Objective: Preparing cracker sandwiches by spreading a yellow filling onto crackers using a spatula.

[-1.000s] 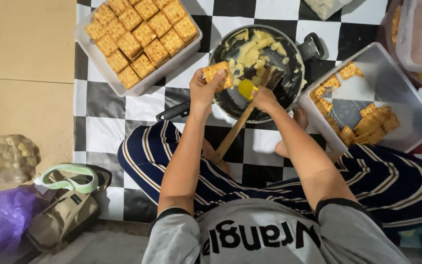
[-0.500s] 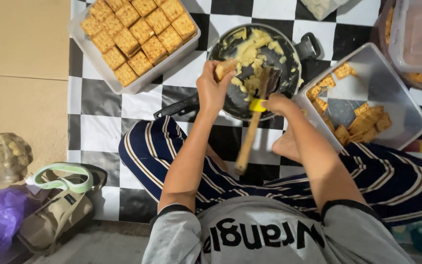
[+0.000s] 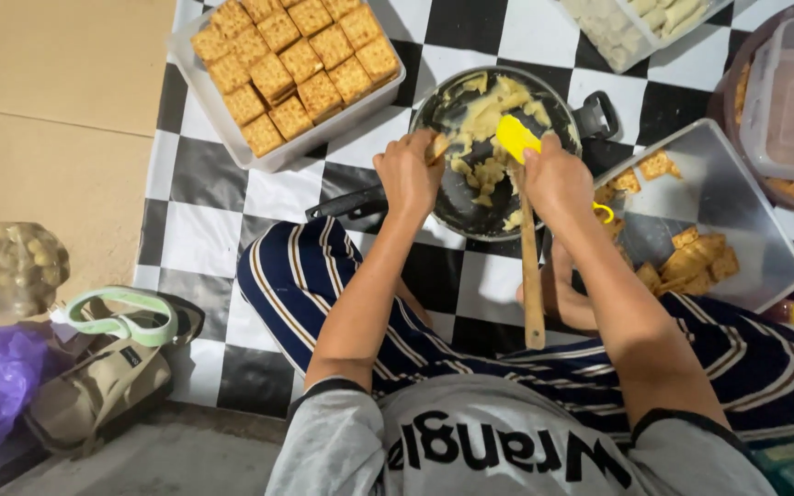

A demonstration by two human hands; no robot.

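I sit cross-legged on a black-and-white checked mat, facing a dark pan (image 3: 470, 207) with pale yellow paste (image 3: 487, 110) in it. My left hand (image 3: 408, 173) holds a square cracker (image 3: 437, 147) over the pan's near rim. My right hand (image 3: 555, 180) grips a spatula with a yellow blade (image 3: 516, 137) and a long wooden handle (image 3: 531, 276); the blade is over the paste. The handle points back toward my lap.
A clear tub packed with crackers (image 3: 291, 64) stands at the far left. A clear tray with a few loose crackers (image 3: 691, 253) lies to the right. Another tub (image 3: 640, 23) and a lidded container (image 3: 792, 101) sit far right. Bags (image 3: 94, 367) lie on the floor at left.
Both hands moved forward over the pan. The spatula swung from slanted to nearly straight, its blade now over the paste. The cracker went from above the pan's left side to its rim.
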